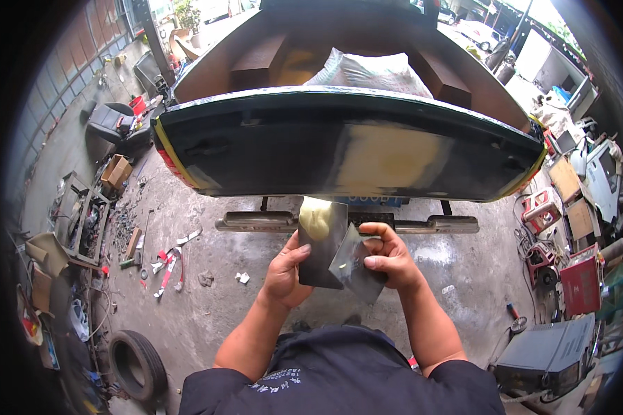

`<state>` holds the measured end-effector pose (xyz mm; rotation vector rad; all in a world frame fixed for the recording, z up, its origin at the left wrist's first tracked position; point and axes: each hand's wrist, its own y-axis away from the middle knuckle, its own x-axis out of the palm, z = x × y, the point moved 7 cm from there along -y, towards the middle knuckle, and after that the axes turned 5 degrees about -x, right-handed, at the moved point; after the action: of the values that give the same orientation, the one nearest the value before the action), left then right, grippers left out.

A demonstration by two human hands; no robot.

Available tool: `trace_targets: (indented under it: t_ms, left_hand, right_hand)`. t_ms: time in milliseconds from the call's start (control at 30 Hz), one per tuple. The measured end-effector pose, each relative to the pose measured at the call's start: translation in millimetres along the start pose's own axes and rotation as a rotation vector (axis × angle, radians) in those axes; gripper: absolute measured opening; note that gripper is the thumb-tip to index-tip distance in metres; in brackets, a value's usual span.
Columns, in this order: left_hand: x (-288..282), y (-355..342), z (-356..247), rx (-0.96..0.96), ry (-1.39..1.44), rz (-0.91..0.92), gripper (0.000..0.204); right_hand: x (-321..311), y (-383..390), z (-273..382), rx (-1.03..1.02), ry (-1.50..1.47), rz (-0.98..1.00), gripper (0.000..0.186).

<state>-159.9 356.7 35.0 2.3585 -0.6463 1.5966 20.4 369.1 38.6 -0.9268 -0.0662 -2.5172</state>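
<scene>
"Yellow paste (315,220): position?"

"Beyond my left hand's thumb, heaped on the far end of the dark board (321,261); near end presumably left bare for gripping."

"Left hand (284,275)?"

"Thumb pressed on the board's face, other fingers mostly hidden underneath."

"Right hand (393,263)?"

"Pinching a grey scraper (354,265), thumb against curled fingers. I judge this frees its left edge. Board contact: cannot tell. Tailgate (270,142) lies beyond all fingertips."

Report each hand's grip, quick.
Left hand: closed, holding the dark board with yellow paste.
Right hand: closed, holding the dark scraper.
</scene>
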Motion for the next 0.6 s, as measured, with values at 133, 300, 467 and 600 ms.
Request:
trace_targets:
  t_ms: [133,300,467,600]
  left_hand:
    - [-1,0,2,-0.034,-0.012,0.047,0.052]
    - [-7,3,5,0.104,-0.056,-0.164,0.048]
    - [-8,4,8,0.241,-0.106,-0.272,0.043]
    - [-7,9,0,0.309,-0.154,-0.250,0.043]
  right_hand:
    - [-43,-2,11,-0.121,0.110,-0.164,0.070]
    - [-22,13,27,-0.442,0.236,-0.260,0.067]
    - [51,16,5,-0.615,0.376,0.072,0.065]
    - [41,17,-19,-0.496,0.579,0.074,0.068]
